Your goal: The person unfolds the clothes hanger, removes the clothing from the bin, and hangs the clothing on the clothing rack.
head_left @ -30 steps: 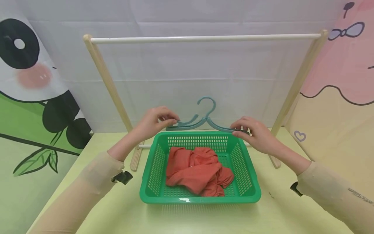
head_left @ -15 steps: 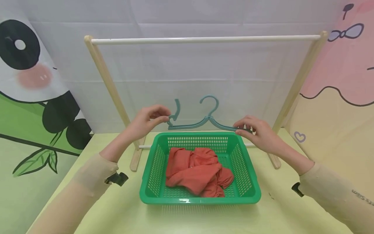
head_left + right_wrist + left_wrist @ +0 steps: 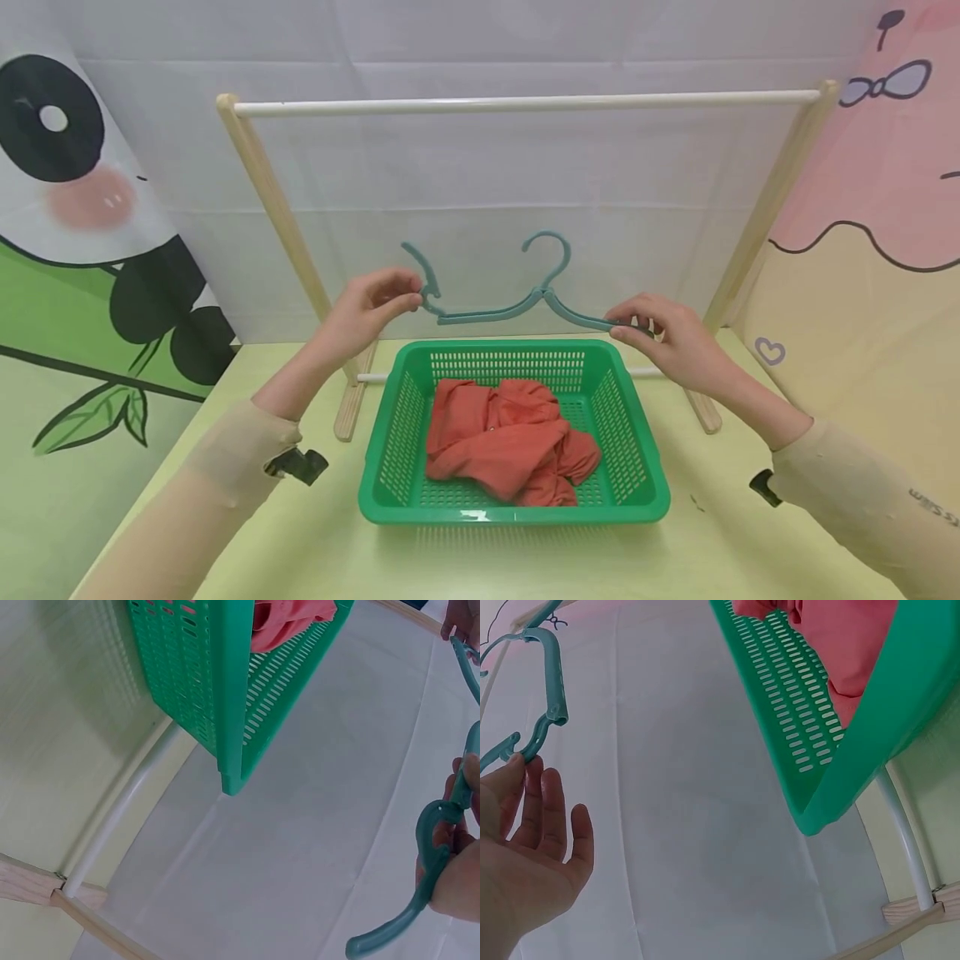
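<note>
A teal folding hanger [image 3: 487, 316] is held level between both hands, above the far rim of a green basket [image 3: 517, 514]. Thumb and fingers of my left hand [image 3: 372, 304] pinch its left end, where a hinged end piece [image 3: 424, 265] points up and to the left. The right arm of the hanger is gripped by my right hand [image 3: 660, 329], whose fingers hide part of it. In the right wrist view, a curved end piece [image 3: 405, 919] sticks out past that hand [image 3: 459, 874]. Crumpled red clothing [image 3: 510, 437] lies inside the basket.
Behind the basket stands a wooden rack with a white top rail [image 3: 525, 104] and slanted posts [image 3: 281, 208]. A white lower bar [image 3: 372, 377] runs near the pale yellow tabletop [image 3: 517, 571]. A white cloth backdrop [image 3: 487, 175] hangs behind.
The hinged left end piece has swung from above the hanger's arm up and outward to the left. My left hand has shifted left, my right hand slightly right, and the hanger's hook has risen.
</note>
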{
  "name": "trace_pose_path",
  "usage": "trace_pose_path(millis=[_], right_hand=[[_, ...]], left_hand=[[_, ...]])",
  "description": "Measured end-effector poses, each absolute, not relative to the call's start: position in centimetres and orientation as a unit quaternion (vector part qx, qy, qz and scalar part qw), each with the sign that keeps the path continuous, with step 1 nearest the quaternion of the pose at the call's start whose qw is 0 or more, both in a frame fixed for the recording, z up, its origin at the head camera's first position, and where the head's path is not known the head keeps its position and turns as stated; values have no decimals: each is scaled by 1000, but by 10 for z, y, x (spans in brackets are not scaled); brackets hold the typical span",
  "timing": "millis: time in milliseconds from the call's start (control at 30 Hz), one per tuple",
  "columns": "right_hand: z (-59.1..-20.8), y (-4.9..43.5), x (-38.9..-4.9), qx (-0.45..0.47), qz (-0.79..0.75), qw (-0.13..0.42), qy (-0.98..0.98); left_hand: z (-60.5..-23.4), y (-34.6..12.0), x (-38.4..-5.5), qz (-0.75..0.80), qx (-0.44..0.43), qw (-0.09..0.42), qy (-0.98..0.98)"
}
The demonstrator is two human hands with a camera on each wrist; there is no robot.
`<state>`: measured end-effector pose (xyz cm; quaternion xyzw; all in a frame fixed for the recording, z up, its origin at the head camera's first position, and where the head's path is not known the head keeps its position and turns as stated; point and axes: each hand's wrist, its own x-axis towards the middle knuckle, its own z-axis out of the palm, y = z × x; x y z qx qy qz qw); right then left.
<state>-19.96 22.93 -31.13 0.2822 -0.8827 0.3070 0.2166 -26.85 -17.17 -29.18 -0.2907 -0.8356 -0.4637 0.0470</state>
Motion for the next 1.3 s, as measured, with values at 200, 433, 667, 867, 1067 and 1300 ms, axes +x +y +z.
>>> trace_pose_path(millis=[200,433,667,867,1067,1300], right_hand=[[-312,229,-199,279,304,226,-882],[-315,230,-200,288,286,216,-888],[-319,233,-200,291,276,210,-891],[-323,232,-200,301,259,203,-895],[-323,232,-200,301,257,195,-898],[-323,232,-200,299,262,203,-895]], left_hand=[[-295,-173,-269,-487,-283,47,-825],[-296,-180,-272,-490,-279,34,-825],[-277,-181,-273,-465,-279,60,-838],[-262,-173,-272,-423,-309,66,-849],[-257,-166,-270,-360,-334,64,-869],[-257,-165,-272,-332,-341,74,-876]])
